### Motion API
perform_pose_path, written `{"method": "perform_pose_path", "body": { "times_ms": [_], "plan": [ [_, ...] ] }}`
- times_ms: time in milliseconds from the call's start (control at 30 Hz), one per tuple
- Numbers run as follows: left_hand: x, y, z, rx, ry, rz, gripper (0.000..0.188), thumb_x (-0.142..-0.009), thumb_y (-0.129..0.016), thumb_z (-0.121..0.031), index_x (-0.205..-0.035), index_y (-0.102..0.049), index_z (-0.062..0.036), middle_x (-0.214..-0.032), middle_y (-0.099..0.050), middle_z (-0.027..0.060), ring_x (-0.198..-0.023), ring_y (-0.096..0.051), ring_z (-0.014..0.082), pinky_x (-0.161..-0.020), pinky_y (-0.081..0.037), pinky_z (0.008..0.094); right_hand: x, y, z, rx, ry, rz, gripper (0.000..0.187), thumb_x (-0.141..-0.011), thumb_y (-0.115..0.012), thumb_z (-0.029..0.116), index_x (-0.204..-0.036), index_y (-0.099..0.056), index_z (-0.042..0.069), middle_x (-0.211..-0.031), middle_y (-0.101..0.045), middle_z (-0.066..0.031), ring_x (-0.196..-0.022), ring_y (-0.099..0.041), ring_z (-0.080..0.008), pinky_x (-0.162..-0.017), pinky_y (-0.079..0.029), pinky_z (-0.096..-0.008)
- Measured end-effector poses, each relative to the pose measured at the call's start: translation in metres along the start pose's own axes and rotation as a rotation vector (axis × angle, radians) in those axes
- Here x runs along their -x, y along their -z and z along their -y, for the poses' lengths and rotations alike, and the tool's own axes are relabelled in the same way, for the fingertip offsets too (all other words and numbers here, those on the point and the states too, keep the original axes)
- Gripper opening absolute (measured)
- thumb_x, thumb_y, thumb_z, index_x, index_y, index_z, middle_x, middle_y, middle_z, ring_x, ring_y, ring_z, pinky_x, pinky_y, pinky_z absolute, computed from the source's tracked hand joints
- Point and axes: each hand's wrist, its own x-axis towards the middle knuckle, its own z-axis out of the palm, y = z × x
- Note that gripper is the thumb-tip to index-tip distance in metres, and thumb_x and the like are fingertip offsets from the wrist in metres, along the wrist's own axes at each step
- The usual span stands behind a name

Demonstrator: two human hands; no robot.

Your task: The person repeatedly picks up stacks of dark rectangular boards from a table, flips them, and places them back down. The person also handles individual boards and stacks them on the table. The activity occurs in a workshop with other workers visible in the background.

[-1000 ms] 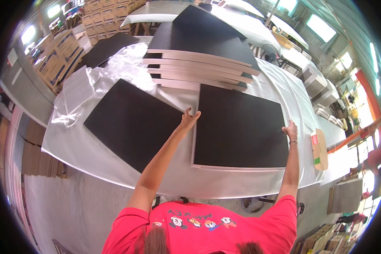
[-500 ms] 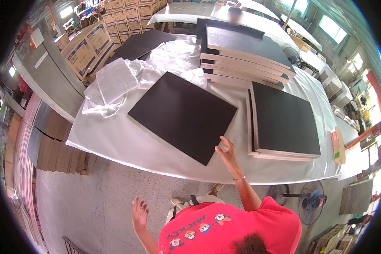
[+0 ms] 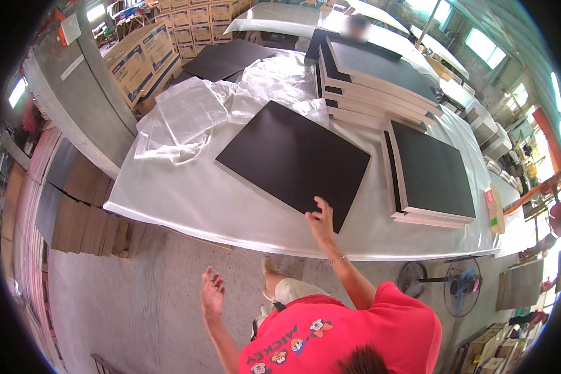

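A black rectangular board (image 3: 296, 159) lies turned at an angle on the white-covered table (image 3: 168, 193). My right hand (image 3: 321, 222) is over its near edge, close to the near corner, with fingers apart and a little bent; it holds nothing, and I cannot tell if it touches the board. My left hand (image 3: 212, 293) hovers over the floor in front of the table, its fingers spread and empty. To the right of the board is a short stack of dark-topped panels with pale edges (image 3: 433, 171). Crumpled clear plastic bags (image 3: 187, 112) lie left of the board.
A taller stack of dark-topped panels (image 3: 386, 68) stands farther back, with a person's head (image 3: 355, 28) behind it. More dark sheets (image 3: 224, 59) lie at the far left. A grey pillar (image 3: 75, 100) rises beside the table. A standing fan (image 3: 461, 287) is at the right.
My right hand has moved left along the board's near edge, now overlapping it in view. My left hand stays open. The whole scene has shifted a little as my head and body moved.
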Motion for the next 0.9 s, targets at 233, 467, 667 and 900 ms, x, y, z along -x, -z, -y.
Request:
{"method": "perform_pose_path", "body": {
  "times_ms": [233, 467, 667, 900],
  "plan": [
    [-0.047, -0.002, 0.004, 0.026, 0.195, 0.245, 0.050, -0.092, -0.051, -0.048, -0.132, -0.046, -0.0188, -0.104, -0.052, 0.0008, -0.095, -0.048, 0.0145, -0.079, -0.038, 0.0325, 0.017, -0.075, 0.044, -0.146, -0.027, 0.344, 0.043, -0.086, -0.058, 0.004, -0.128, -0.047, 0.008, -0.113, -0.055, -0.0112, -0.084, -0.060, -0.0138, -0.079, -0.049, -0.0278],
    [-0.089, 0.166, 0.048, -0.443, 0.347, -0.321, 0.050, -0.093, -0.050, -0.043, -0.133, -0.043, -0.0140, -0.111, -0.053, 0.0060, -0.093, -0.052, 0.0170, -0.077, -0.043, 0.0333, -0.002, -0.175, 0.114, -0.245, 0.019, 0.365, 0.041, -0.085, -0.058, 0.004, -0.125, -0.048, 0.009, -0.110, -0.057, -0.0122, -0.085, -0.063, -0.0208, -0.076, -0.052, -0.0309],
    [-0.009, 0.310, 0.055, -0.284, 0.557, -0.632, 0.058, -0.090, -0.053, -0.042, -0.138, -0.036, -0.0136, -0.134, -0.045, 0.0118, -0.119, -0.047, 0.0260, -0.091, -0.042, 0.0408, -0.009, -0.261, 0.180, -0.267, 0.016, 0.588, 0.041, -0.088, -0.057, 0.007, -0.127, -0.045, 0.010, -0.106, -0.056, -0.0080, -0.089, -0.060, -0.0160, -0.079, -0.049, -0.0310],
    [-0.031, 0.339, 0.011, -0.317, 0.534, -0.576, 0.053, -0.091, -0.052, -0.039, -0.136, -0.040, -0.0135, -0.126, -0.050, 0.0115, -0.109, -0.051, 0.0241, -0.084, -0.045, 0.0387, 0.037, -0.351, 0.209, -0.148, 0.370, 0.908, 0.039, -0.088, -0.056, 0.011, -0.125, -0.045, 0.009, -0.100, -0.056, -0.0133, -0.088, -0.059, -0.0269, -0.079, -0.047, -0.0387]
  ]
}}
